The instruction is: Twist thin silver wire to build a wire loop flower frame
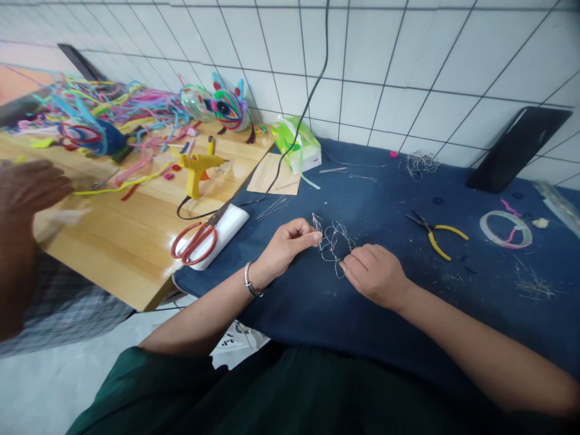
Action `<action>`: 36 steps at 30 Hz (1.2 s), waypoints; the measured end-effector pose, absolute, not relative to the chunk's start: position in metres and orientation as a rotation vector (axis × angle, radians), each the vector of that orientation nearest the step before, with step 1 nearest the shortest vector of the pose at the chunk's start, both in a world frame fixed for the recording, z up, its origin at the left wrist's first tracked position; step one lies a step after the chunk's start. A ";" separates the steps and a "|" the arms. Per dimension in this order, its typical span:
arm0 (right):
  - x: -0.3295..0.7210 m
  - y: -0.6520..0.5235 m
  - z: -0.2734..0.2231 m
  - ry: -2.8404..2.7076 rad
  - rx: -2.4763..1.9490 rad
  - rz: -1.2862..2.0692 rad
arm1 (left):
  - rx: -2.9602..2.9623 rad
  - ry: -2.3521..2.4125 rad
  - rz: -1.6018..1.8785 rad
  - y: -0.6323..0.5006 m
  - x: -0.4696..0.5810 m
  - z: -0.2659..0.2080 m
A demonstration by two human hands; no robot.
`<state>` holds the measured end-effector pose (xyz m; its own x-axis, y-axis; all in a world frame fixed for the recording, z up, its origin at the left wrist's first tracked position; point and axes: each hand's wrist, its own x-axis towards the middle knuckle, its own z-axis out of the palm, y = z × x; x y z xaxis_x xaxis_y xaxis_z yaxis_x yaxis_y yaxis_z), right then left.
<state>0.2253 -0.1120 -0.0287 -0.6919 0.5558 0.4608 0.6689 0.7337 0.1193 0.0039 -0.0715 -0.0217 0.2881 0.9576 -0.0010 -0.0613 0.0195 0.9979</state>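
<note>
Between my hands is a looped thin wire piece (pixel 336 236), silvery, bent into several open loops with small pinkish bits on it. My left hand (pixel 290 243), with a bangle at the wrist, pinches its left end between thumb and finger, where a narrow bundle of wire sticks up. The fingertips of my right hand (pixel 375 273) are closed on the right edge of the loops; the exact grip is hidden under the fingers. Both hands are just over the dark blue cloth (pixel 290 308). Right of them lie pliers (pixel 437 234) with yellow handles, jaws apart.
Red-handled scissors (pixel 194 243) rest on a white roll at left. Beyond are a yellow glue gun (pixel 198 172), a tissue pack (pixel 296 142) and a black cord (pixel 312 90). A phone (pixel 516 148) leans on the wall. Another person's blurred hand (pixel 34 184) is over the wooden table.
</note>
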 end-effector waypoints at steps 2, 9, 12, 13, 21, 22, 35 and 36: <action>0.224 -0.113 -0.029 -2.545 -0.945 -0.375 | 1.291 0.957 1.002 -0.072 0.004 -0.021; 0.221 -0.116 -0.029 -2.570 -0.969 -0.245 | 1.330 0.964 0.966 -0.074 0.003 -0.017; 0.221 -0.116 -0.028 -2.579 -0.974 -0.220 | 1.335 0.953 0.945 -0.074 0.001 -0.015; 0.221 -0.117 -0.028 -2.583 -0.975 -0.219 | 1.337 0.959 0.939 -0.074 0.000 -0.015; 0.221 -0.120 -0.025 -2.594 -0.930 -0.272 | 1.434 1.029 0.848 -0.072 -0.011 -0.011; 0.220 -0.120 -0.025 -2.594 -0.932 -0.258 | 1.439 1.030 0.832 -0.072 -0.012 -0.011; 0.225 -0.106 0.000 -2.605 -1.087 0.319 | 1.455 1.055 0.713 -0.075 -0.021 -0.006; 0.224 -0.100 0.001 -2.577 -1.122 0.342 | 1.459 1.054 0.710 -0.075 -0.021 -0.006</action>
